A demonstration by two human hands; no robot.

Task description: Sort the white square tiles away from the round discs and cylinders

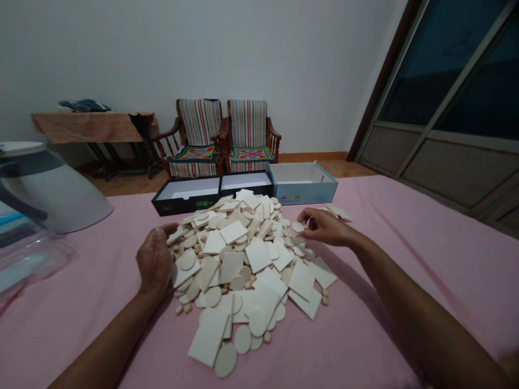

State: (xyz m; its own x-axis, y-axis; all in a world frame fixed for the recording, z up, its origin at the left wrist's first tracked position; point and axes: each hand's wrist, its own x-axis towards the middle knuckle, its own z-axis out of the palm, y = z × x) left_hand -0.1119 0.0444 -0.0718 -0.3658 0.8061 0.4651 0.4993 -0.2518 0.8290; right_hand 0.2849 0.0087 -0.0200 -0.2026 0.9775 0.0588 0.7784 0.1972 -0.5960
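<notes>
Your right hand (326,227) pinches a white disc (298,227) at the right edge of the pile (232,266). Your left hand (154,260) touches its left side, fingers' grip unclear; open desk (397,237) stretches rightward.

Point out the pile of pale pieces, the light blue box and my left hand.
Pile of pale pieces (233,266): head view, on its middle.
Light blue box (318,193): head view, on its front wall.
Left hand (154,260): head view, on its back.
</notes>
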